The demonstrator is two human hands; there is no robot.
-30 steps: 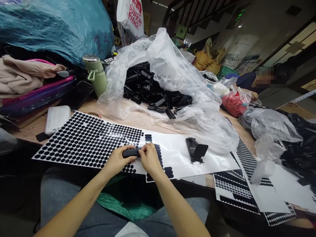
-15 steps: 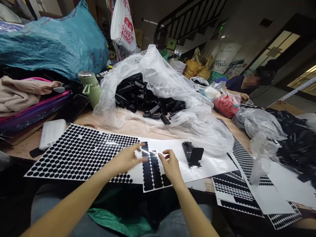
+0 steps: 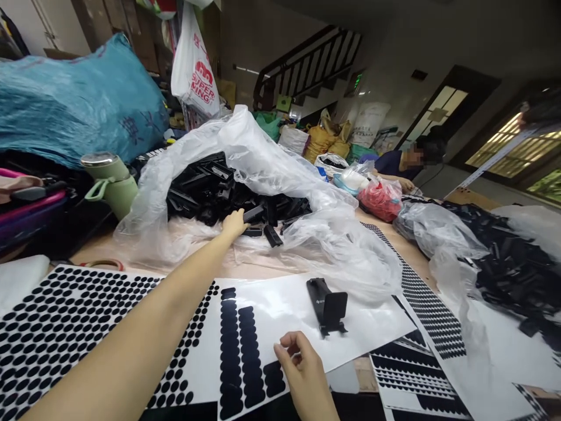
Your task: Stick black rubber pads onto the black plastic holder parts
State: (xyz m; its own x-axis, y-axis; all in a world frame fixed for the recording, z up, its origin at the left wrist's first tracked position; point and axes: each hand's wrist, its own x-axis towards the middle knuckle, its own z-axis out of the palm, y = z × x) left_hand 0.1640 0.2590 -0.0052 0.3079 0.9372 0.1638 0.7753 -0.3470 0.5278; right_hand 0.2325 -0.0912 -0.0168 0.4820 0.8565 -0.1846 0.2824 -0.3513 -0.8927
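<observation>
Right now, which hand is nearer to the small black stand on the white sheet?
The right hand: it rests just in front of the black stand. The left hand reaches far beyond it, into the pile of black parts.

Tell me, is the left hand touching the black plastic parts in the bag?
Touching. The head view shows the left hand with its fingers on a piece of the black plastic parts, no gap.

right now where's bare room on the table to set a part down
Free: the white sheet between the black oval stickers and the black stand. Crowded: the clear bag of black parts, where the left hand reaches.
</observation>
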